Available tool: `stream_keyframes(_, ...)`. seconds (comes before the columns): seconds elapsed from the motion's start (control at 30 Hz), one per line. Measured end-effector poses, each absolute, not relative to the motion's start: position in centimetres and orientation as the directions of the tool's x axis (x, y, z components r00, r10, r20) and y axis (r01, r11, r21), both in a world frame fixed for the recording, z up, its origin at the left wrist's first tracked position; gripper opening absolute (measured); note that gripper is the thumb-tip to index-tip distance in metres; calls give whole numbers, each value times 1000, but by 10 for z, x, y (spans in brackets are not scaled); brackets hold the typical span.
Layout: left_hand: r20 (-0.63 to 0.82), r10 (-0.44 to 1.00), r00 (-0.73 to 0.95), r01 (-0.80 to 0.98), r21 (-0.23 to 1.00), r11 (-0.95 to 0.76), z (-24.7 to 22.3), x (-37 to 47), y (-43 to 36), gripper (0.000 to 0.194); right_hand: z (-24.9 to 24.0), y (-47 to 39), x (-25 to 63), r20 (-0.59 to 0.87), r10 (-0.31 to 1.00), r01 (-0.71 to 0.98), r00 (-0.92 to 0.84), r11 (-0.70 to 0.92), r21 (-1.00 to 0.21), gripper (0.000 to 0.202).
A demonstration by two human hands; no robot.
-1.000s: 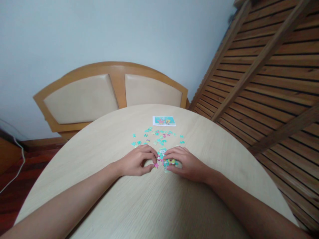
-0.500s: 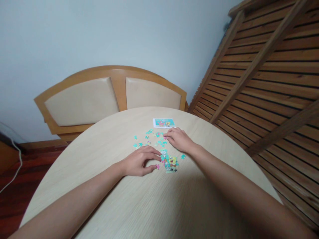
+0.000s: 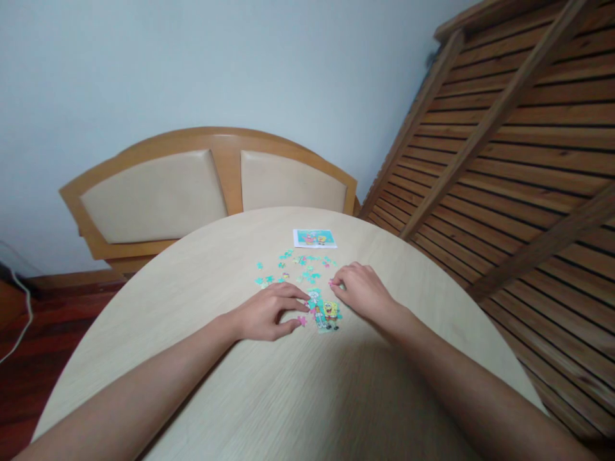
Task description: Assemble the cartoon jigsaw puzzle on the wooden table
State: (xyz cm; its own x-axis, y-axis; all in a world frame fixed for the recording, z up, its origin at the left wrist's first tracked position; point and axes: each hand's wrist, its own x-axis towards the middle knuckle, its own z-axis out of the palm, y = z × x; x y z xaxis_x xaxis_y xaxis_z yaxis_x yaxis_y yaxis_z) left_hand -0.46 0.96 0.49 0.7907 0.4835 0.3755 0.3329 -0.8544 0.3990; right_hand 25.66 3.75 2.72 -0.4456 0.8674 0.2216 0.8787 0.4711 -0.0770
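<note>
Joined puzzle pieces (image 3: 318, 314) showing a yellow figure and a pale blue-green one lie on the round table (image 3: 230, 384). At their left edge rests my left hand (image 3: 271, 312), thumb and fingers apart, fingertips touching the table and the pieces' edge. A loose pink piece (image 3: 302, 321) lies by its thumb. My right hand (image 3: 360, 288) pinches a small pink puzzle piece (image 3: 332, 282) just above and right of the joined part. Several loose green pieces (image 3: 308, 275) are scattered beyond both hands.
Behind the loose pieces lies a small picture card (image 3: 314, 239) with the same cartoon figures. A wooden headboard (image 3: 225, 166) with cream panels stands past the table's far edge. Wooden slats (image 3: 519, 147) lean at the right, and a white cable (image 3: 29, 314) hangs at the left.
My right hand has drawn back from the loose pieces, toward the joined part and slightly right, with a pink piece between its fingertips. My left hand has hardly moved.
</note>
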Motion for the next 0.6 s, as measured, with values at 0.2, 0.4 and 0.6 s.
stream_keyframes(0.2,369,489,790,337,404,-850,6,-4,8,32,13,33,260,299,857,838,-420,493,-234,16)
stream_keyframes(0.4,357,499,789,350,406,-844,7,-5,7,34,-1,40,265,345,818,730,-461,570,-376,23)
stream_keyframes(0.6,357,491,794,343,403,-848,9,-5,5,32,0,38,274,342,810,698,-476,585,-414,19)
